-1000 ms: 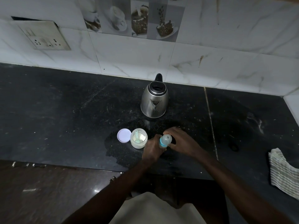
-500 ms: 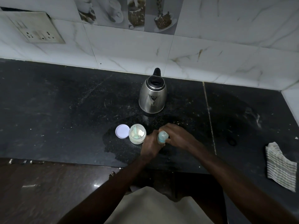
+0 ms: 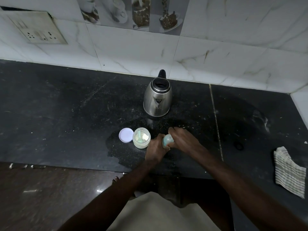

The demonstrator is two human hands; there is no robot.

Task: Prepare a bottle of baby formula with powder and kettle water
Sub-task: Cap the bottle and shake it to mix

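A baby bottle (image 3: 167,140) with a pale blue cap stands on the black counter (image 3: 66,114) near its front edge. My left hand (image 3: 155,150) grips the bottle's body from the left; most of the bottle is hidden. My right hand (image 3: 182,140) is curled round its cap from the right. Just left of the hands stands an open jar of formula powder (image 3: 141,138) with a scoop inside. Its white lid (image 3: 126,135) lies flat beside it. A steel kettle (image 3: 157,97) with a black lid and handle stands behind, its spout toward me.
A striped cloth (image 3: 288,172) lies at the counter's right front. A small dark ring (image 3: 238,145) sits right of the counter seam. A wall socket plate (image 3: 37,29) is at the upper left. The tiled wall runs along the back. The floor lies below the counter edge.
The hands stay on the bottle with only small shifts; my right hand has turned slightly on the cap. The view has tilted a little.
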